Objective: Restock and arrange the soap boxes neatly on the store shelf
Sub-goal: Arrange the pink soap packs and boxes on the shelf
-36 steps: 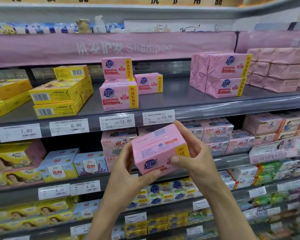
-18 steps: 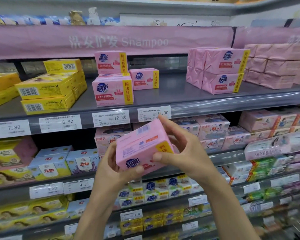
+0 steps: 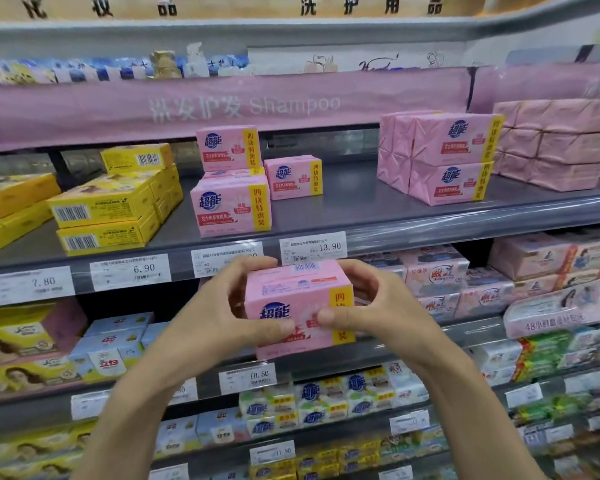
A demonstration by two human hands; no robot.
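Pink, glossy, wrapped rectangular soap box (image 3: pixel 293 292) with a yellow side stripe is held level in front of the front edge of the smooth grey metal shelf (image 3: pixel 361 213). Matching pink boxes (image 3: pixel 231 209) are stacked near that shelf's middle, and yellow cardboard boxes (image 3: pixel 101 209) towards its left end. The left hand (image 3: pixel 215 323) and right hand (image 3: pixel 385 306) each grip one end of the soap box, thumbs on the front face, fingers curled over the top.

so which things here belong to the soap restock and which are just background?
Job: held pink soap box, left hand, right hand, matching pink boxes, grey shelf.
Background: yellow boxes, Shampoo banner, price tags, lower-shelf packs.
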